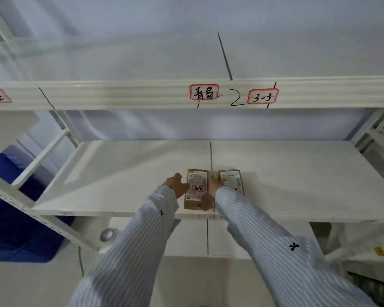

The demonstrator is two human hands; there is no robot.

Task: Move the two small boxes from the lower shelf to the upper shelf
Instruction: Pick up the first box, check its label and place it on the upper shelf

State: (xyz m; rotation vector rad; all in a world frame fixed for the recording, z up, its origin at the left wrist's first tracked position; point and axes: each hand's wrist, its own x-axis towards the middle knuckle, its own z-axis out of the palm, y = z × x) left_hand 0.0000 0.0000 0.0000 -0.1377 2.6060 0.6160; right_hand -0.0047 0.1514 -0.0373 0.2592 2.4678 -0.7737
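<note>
Two small brown boxes with white labels lie side by side on the lower shelf (297, 173), near its front edge. My left hand (175, 183) is against the left side of the left box (196, 191), thumb on its top. My right hand (213, 185) lies in the gap between the two boxes, against the left edge of the right box (231, 177); its fingers are hidden and my striped sleeve covers that box's near end. Both boxes rest flat on the shelf. The upper shelf (120, 96) shows its white front beam with red-framed labels above.
White uprights of the rack stand at left (60, 127) and right (372, 129). A blue bin (11, 218) sits on the floor at the left. A roll of tape (106, 234) lies on a lower board beneath the shelf.
</note>
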